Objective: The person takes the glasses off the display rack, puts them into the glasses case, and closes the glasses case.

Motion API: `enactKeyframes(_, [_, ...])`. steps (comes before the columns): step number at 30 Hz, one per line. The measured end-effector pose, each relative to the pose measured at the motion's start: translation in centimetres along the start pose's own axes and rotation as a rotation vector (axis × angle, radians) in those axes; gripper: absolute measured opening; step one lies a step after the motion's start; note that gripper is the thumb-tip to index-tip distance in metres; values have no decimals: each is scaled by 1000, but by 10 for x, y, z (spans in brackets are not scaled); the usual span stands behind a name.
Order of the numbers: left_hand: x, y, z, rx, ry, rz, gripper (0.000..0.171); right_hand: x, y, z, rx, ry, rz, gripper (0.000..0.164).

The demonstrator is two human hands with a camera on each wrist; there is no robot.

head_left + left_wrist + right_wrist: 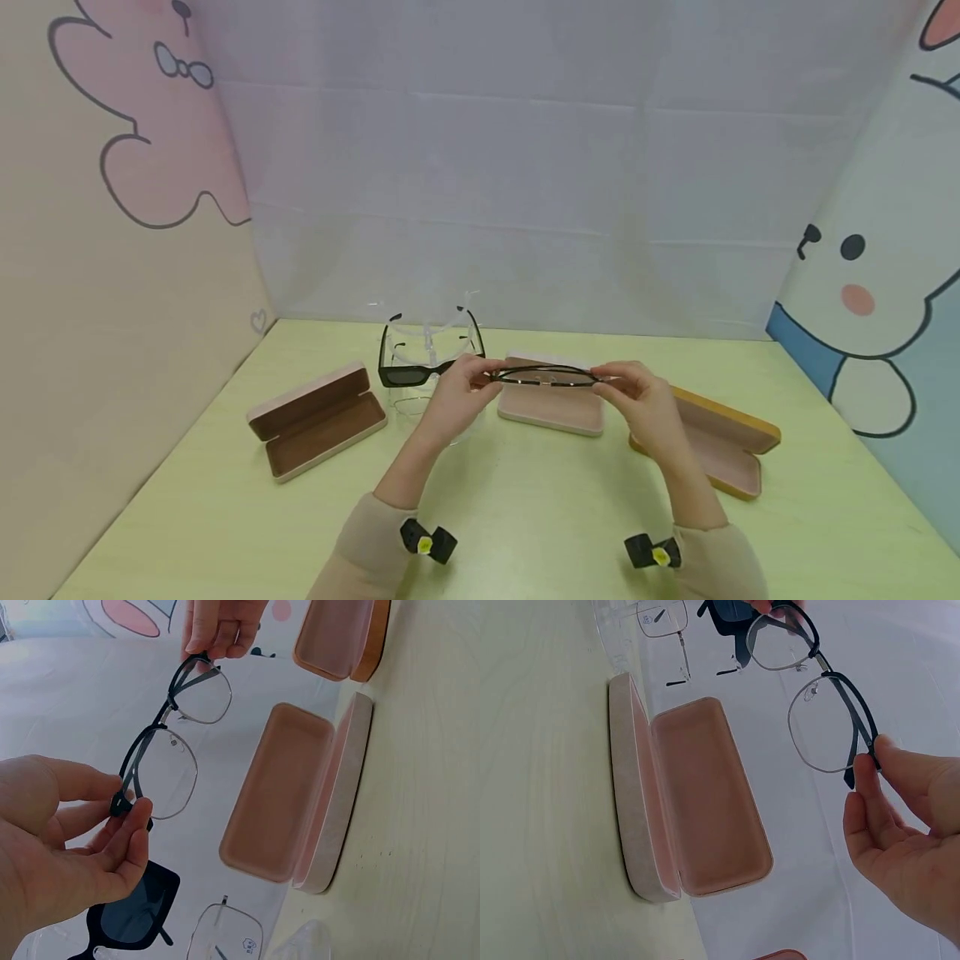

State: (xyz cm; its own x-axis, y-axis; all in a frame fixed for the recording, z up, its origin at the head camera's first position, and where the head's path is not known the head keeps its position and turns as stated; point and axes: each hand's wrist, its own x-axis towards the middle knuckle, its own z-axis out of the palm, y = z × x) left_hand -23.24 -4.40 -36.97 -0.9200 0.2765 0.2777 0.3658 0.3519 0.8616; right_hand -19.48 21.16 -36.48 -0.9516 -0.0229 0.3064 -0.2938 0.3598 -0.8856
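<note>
Both hands hold one pair of eyeglasses [546, 382] in the air, with dark upper rims, thin metal lower rims and temples folded behind the lenses. My left hand [459, 398] pinches one end corner between thumb and fingers. At the opposite corner my right hand [647, 406] pinches the frame the same way. Below and behind the glasses stands an open pale pink glasses case [551, 417], its lid raised; its pink inside [709, 799] shows bare in the right wrist view.
A clear display stand [429, 333] holds black sunglasses [405, 377] and thin wire-framed glasses [225, 930] at the back, left of centre. An open case with brown lining [326, 437] lies at left. An open mustard-yellow case [731, 412] lies at right, beside my right forearm.
</note>
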Motion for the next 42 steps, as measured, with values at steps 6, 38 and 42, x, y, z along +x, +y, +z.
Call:
enactKeyframes(6, [3,-2,17,-11,71,-26,23,-1,7,-6,-44,9,82,29])
enactKeyframes(38, [22,-25,77,181,191,-193,31,16,50,6,-316,82,323,27])
enactKeyframes(42, [22,-30,77,206,142,-178,34,19,52,9,-321,79,332,23])
